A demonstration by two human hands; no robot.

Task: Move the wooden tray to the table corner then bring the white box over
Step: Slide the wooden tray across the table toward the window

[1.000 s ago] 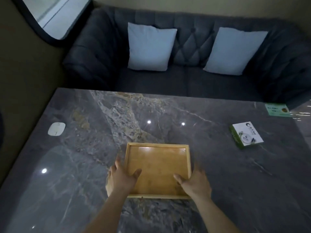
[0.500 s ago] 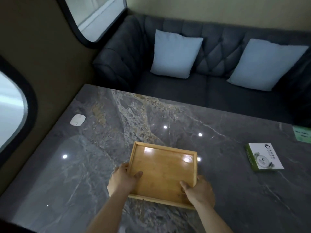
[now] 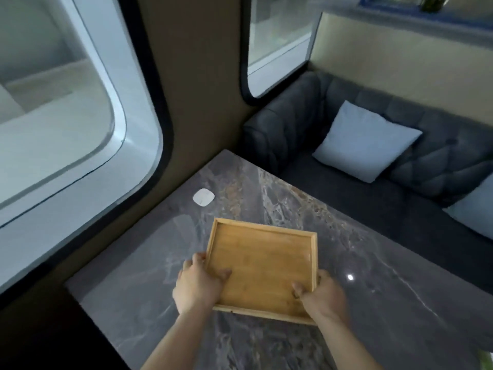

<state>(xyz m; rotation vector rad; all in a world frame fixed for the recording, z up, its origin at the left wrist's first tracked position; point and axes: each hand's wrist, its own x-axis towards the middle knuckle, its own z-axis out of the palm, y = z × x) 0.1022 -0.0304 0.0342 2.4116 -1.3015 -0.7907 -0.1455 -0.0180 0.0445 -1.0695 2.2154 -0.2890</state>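
The empty wooden tray (image 3: 262, 259) is held over the grey marble table (image 3: 360, 263), its near edge raised a little. My left hand (image 3: 196, 283) grips its near left corner, thumb inside the rim. My right hand (image 3: 324, 296) grips its near right corner, thumb also inside. The tray's far left corner points toward the table's far left corner. The white box is almost out of the picture; only a green-white sliver (image 3: 486, 360) shows at the bottom right edge.
A small white rounded pad (image 3: 203, 197) lies near the table's far left corner. The brown wall with two windows (image 3: 66, 124) runs along the table's left side. A dark sofa (image 3: 400, 161) with pale cushions (image 3: 365, 141) stands beyond the far edge.
The view has swung left, and both hands have carried the tray left and forward toward the far left corner. The white box has slid almost out of view at the right.
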